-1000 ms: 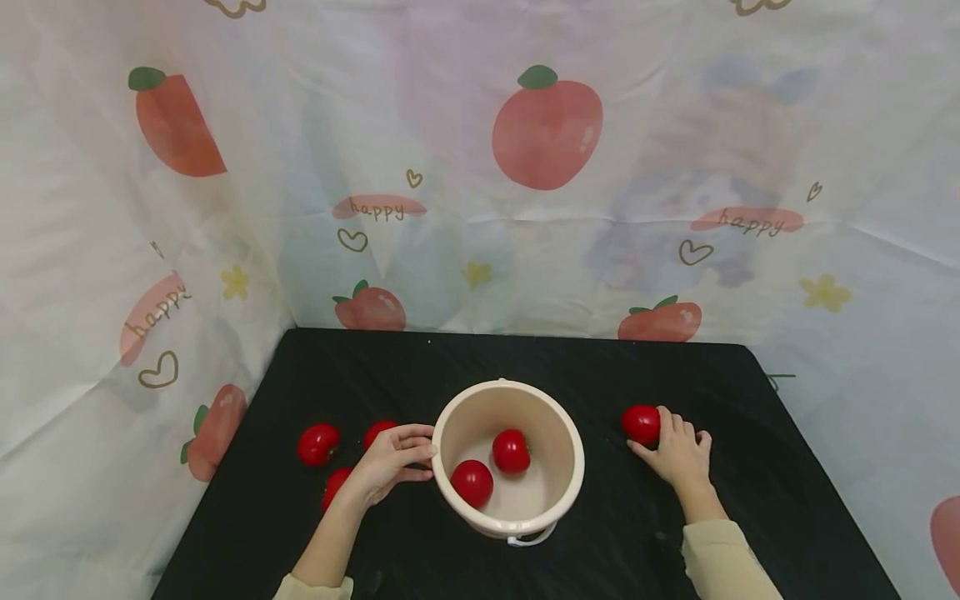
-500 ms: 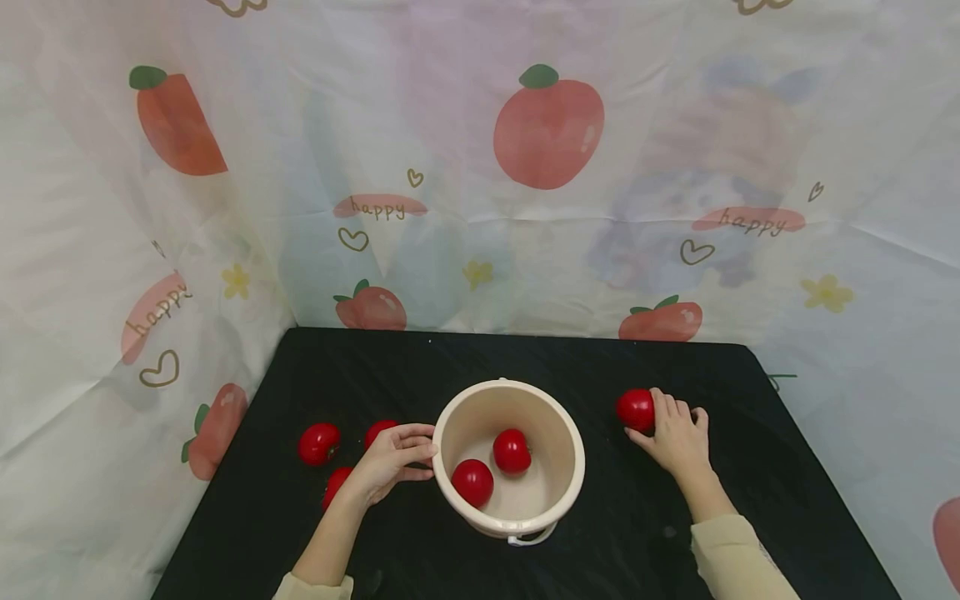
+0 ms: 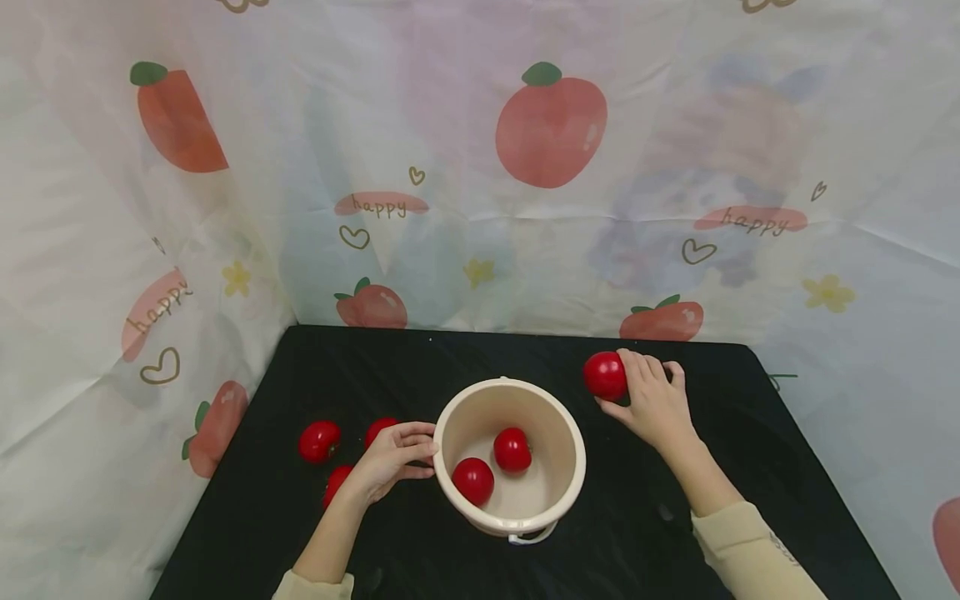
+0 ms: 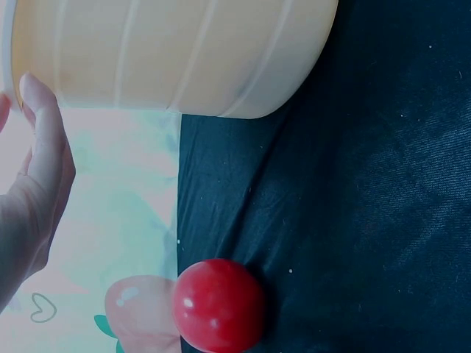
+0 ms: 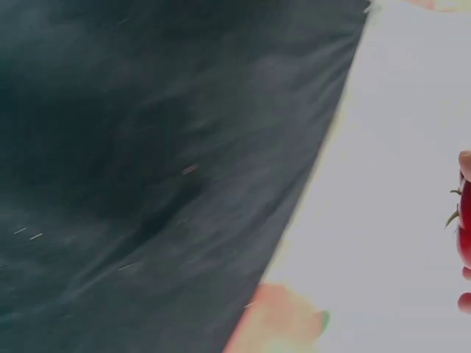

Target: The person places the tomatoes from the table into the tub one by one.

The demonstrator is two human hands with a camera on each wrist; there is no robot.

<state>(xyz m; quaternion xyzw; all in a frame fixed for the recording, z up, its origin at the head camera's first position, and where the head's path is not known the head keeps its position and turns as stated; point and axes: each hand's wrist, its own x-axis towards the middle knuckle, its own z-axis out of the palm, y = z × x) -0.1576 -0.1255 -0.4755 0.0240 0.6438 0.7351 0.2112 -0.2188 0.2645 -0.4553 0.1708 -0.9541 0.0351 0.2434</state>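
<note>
My right hand [image 3: 656, 400] holds a red tomato [image 3: 604, 375] above the table, right of the bucket. In the right wrist view only part of this tomato [image 5: 465, 224], with its green stem, and some fingertips show at the edge. My left hand [image 3: 395, 457] grips the rim of the cream bucket [image 3: 566, 417] at its left side; in the left wrist view its fingers [image 4: 45, 140] bend at the rim. Inside the bucket lie two tomatoes, one nearer [image 3: 472, 481] and one farther [image 3: 512, 450].
Left of the bucket lie more tomatoes: one [image 3: 319, 442] in plain sight, another [image 3: 381, 429] and a third [image 3: 337, 483] partly hidden behind the left hand and arm. A black cloth [image 3: 480, 354] covers the table, and a printed curtain [image 3: 480, 250] hangs behind it.
My right hand has lifted the tomato and carried it away from me and leftward, closer to the bucket. The left hand and bucket have stayed in place.
</note>
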